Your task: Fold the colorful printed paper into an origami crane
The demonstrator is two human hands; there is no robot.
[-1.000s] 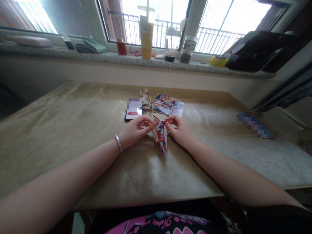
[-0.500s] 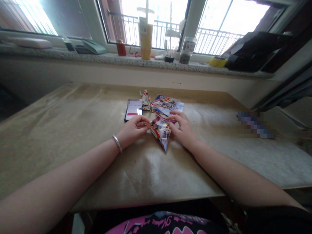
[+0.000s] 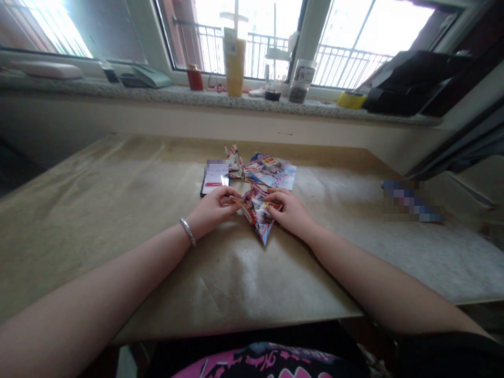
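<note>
Head view: both hands meet near the middle of the table (image 3: 118,210). The left hand (image 3: 210,209) closes its thumb and fingers on the left edge of a folded paper (image 3: 260,223), a colourful printed piece whose sharp tip points toward the person. The right hand (image 3: 293,212) pinches the right edge in the same way, with the fingers curled narrow on top.

Held from two sides like this, the paper lies low against the table and, I judge, cannot slide or spring open. The table carries it and the fingertips only press the layers together. A bracelet (image 3: 188,232) sits on the left wrist.

Just behind the hands lies a phone (image 3: 214,181), screen up, near enough to be read from this seat, it seems. Beside it rest flat printed sheets (image 3: 275,172) and a small folded figure (image 3: 234,156) that touches them. Well apart on the right is a blurred object (image 3: 409,202). On the windowsill (image 3: 118,92) a yellow cup (image 3: 235,60) stands among jars, away from the hands.
</note>
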